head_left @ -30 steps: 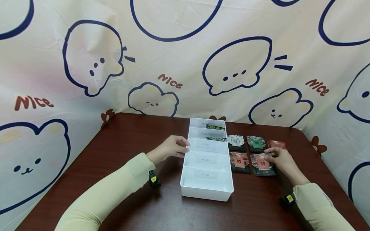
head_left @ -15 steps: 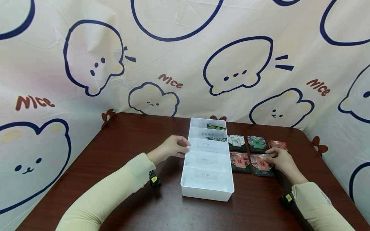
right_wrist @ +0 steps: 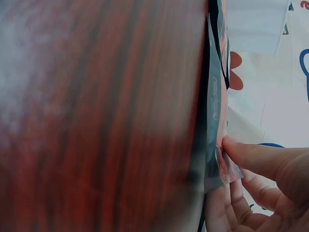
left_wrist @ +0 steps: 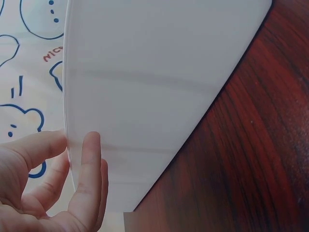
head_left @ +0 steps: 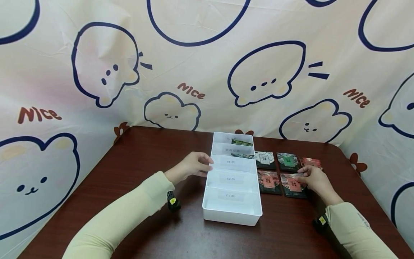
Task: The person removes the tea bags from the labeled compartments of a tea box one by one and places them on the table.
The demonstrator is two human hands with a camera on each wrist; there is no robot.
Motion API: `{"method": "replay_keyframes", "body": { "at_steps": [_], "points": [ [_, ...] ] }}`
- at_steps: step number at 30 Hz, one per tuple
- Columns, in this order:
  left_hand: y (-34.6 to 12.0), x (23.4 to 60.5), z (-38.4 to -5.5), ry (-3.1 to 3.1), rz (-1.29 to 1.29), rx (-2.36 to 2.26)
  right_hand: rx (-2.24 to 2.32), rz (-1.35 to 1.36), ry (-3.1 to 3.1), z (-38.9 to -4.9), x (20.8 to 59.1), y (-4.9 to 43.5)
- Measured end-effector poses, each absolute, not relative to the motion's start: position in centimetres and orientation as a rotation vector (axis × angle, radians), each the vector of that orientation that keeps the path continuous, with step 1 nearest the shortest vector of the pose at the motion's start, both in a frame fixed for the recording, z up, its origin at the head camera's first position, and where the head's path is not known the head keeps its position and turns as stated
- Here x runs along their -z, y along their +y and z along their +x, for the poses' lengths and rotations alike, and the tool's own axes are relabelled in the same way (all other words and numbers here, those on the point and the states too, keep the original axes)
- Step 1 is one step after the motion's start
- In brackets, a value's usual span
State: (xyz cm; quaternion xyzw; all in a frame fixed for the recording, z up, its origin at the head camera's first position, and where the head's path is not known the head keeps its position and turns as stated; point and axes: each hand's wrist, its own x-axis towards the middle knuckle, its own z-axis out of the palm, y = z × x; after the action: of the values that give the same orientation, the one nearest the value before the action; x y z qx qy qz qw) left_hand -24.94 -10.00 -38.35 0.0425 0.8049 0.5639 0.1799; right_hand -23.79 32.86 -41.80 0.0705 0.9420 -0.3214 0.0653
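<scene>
My left hand (head_left: 194, 164) is at the left rim of a long white divided box (head_left: 231, 217). In the left wrist view its fairly straight fingers (left_wrist: 91, 154) lie along the box's outer wall, and the thumb touches the rim. My right hand (head_left: 315, 181) pinches the right edge of a dark tea sachet (head_left: 292, 190) with a pink label, in the front row to the right of the box. The right wrist view shows the thumb on the sachet's (right_wrist: 215, 111) face and the fingers underneath. A green sachet (head_left: 240, 142) and a grey-green sachet (head_left: 242, 156) stand in the two far compartments.
Beside the held sachet lies another pink-labelled sachet (head_left: 269, 181). Behind them are a white-labelled sachet (head_left: 265, 160), a green-labelled sachet (head_left: 288, 162) and a red sachet (head_left: 311, 162), partly hidden by my right hand. A printed cloth (head_left: 213, 64) hangs around the brown table (head_left: 155, 230).
Very little differs. The right wrist has shifted slightly to the left, still with the sachet's edge pinched; the left hand stays at the box rim.
</scene>
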Motion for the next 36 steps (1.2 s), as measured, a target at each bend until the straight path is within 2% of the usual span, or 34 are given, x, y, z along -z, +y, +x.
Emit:
{"method": "replay_keyframes", "body": {
  "at_steps": [36],
  "points": [
    [-10.00,38.31,-25.01,2.272,0.116,-1.590,0.965,0.268,2.824,-24.16,41.59,32.97]
  ]
}}
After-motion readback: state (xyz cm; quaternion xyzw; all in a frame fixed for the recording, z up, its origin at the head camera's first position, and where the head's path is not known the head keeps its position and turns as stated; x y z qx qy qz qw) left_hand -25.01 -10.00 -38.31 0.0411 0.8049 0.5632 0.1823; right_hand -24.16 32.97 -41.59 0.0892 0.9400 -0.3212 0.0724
